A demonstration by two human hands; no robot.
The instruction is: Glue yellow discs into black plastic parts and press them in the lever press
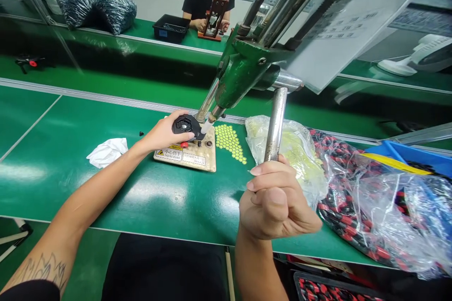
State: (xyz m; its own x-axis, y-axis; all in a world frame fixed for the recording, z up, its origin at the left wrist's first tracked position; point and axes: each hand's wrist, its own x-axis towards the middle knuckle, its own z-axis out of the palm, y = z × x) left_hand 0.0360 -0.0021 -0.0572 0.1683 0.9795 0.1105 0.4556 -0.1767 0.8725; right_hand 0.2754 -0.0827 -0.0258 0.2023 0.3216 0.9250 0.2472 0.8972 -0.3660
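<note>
My left hand (165,132) is wrapped round a black plastic part (186,124), holding it over the base plate (205,157) of a green hand press (243,66). The pale tip of the press ram (207,126) is at the right side of the black part; whether they touch I cannot tell. A red piece (184,144) shows just under the part. My right hand (277,197) grips the lower end of the metal press lever (276,124), which points down toward me. Warning labels in Chinese and English (170,154) are stuck on the front of the base.
Small yellow-green discs (229,143) lie right of the base, beside a clear bag of yellowish pieces (291,150) and a bag of red-and-black parts (348,207). A white cloth (107,152) lies left. Across the bench, a person (208,9) works at a small fixture (213,19).
</note>
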